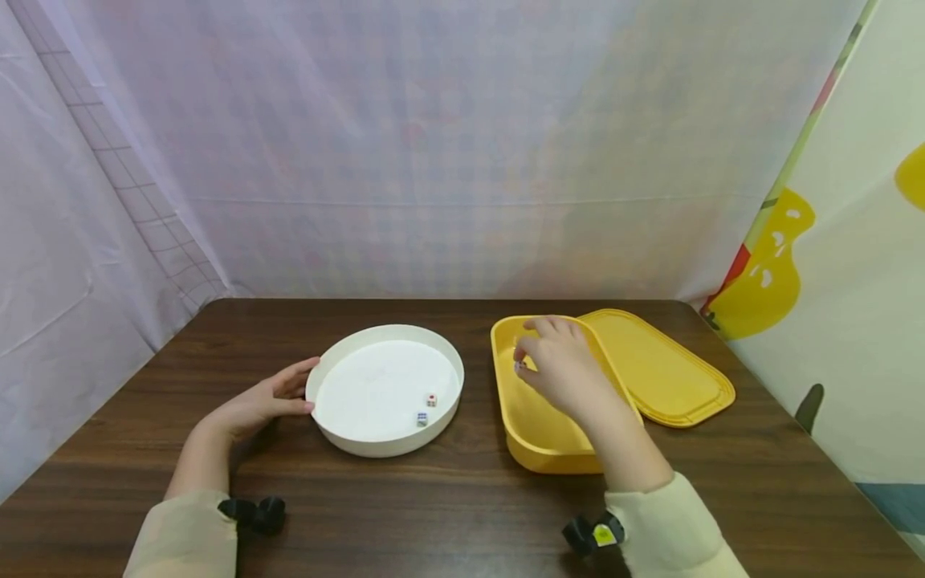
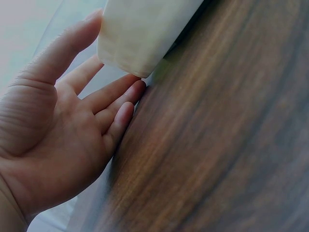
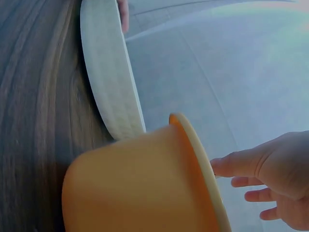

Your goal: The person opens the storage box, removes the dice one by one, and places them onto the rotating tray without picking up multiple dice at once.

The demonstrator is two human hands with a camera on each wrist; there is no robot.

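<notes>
A round white tray (image 1: 383, 444) stands on the table, with two dice inside near its right side: one die (image 1: 431, 400) shows a red dot, the other die (image 1: 422, 419) blue dots. My left hand (image 1: 263, 401) touches the tray's left side with thumb and fingertips, its fingers loosely extended, as the left wrist view also shows. Over the yellow box (image 1: 552, 463), my right hand (image 1: 564, 365) pinches a small white die (image 1: 519, 365) between thumb and fingers. Most of that die is hidden by the fingertips.
The flat yellow lid (image 1: 661, 369) lies to the right of the box, partly behind it. A brown wooden table (image 1: 405, 514) carries everything. Pale curtains (image 1: 448, 160) hang behind its far edge, and a patterned cloth (image 1: 845, 321) hangs on the right.
</notes>
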